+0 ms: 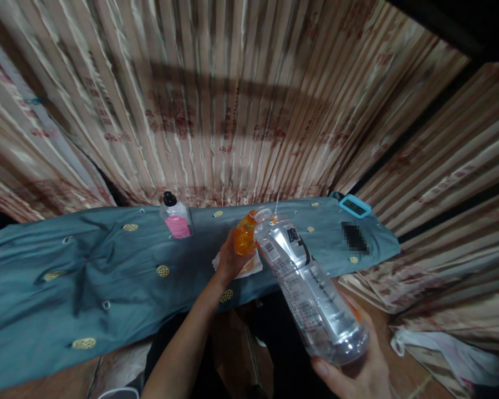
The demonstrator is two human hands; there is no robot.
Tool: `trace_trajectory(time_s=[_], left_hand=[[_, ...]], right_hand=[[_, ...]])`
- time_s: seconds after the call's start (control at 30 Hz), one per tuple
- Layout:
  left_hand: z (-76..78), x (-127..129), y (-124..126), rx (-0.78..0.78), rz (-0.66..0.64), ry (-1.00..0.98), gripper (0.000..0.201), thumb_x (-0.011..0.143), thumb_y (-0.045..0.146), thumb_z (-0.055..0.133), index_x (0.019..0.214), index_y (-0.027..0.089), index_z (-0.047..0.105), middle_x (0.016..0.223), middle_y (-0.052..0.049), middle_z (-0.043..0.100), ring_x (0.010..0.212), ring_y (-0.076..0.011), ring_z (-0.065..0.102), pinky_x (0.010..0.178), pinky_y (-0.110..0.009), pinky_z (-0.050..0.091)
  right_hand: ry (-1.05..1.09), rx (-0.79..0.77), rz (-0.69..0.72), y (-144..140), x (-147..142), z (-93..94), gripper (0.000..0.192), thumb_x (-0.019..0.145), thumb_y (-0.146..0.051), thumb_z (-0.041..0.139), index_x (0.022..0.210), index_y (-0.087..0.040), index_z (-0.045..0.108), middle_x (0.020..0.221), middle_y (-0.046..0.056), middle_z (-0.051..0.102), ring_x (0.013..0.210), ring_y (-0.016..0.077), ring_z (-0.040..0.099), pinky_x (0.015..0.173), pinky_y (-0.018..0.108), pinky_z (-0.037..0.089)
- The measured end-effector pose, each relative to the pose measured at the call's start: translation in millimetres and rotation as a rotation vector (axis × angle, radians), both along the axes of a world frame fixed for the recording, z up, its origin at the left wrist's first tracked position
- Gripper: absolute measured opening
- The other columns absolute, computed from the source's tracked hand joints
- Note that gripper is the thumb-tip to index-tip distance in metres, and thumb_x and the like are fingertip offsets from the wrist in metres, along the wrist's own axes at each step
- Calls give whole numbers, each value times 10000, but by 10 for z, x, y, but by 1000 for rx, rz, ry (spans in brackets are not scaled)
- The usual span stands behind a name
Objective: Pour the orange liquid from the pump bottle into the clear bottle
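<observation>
Curtain close behind blue-covered table; my left hand grips orange bottle, right hand wraps clear bottle past near edge.

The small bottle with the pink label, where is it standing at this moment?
In the head view, the pink-label bottle stands upright at the far edge of the blue cloth, left of the left hand and its orange bottle.

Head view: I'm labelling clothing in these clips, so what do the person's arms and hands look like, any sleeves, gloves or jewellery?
Both hands, left and right, are bare: no gloves, and no rings or watch show. The left forearm is bare, without a sleeve.
</observation>
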State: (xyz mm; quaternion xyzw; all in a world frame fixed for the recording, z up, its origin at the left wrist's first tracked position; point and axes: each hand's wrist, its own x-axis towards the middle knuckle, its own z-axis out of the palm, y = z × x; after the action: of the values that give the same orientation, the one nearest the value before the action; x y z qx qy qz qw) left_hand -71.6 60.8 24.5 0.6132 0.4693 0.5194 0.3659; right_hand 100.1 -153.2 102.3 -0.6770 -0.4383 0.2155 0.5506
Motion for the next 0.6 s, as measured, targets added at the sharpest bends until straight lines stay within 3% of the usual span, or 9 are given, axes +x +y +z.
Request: trace_trajectory(time_s=[0.23,0.6], left_hand=[[-16,3,1,-11,2,11,590,617,158,807,1140,231,543,1049,-6,703,935,-206,706,866,-364,579],[-16,0,1,11,-1,23,579,627,174,802,1139,215,534,1050,-21,703,938,-210,711,877,-375,584]], right_hand=[[-44,-20,-25,-1,-14,23,898,587,-661,798,1319,-220,522,1212,92,661,1138,346,649,975,418,488],[9,8,-11,-5,-56,44,871,590,-639,819,1308,-240,528,1227,63,677,1124,285,675,934,328,513]])
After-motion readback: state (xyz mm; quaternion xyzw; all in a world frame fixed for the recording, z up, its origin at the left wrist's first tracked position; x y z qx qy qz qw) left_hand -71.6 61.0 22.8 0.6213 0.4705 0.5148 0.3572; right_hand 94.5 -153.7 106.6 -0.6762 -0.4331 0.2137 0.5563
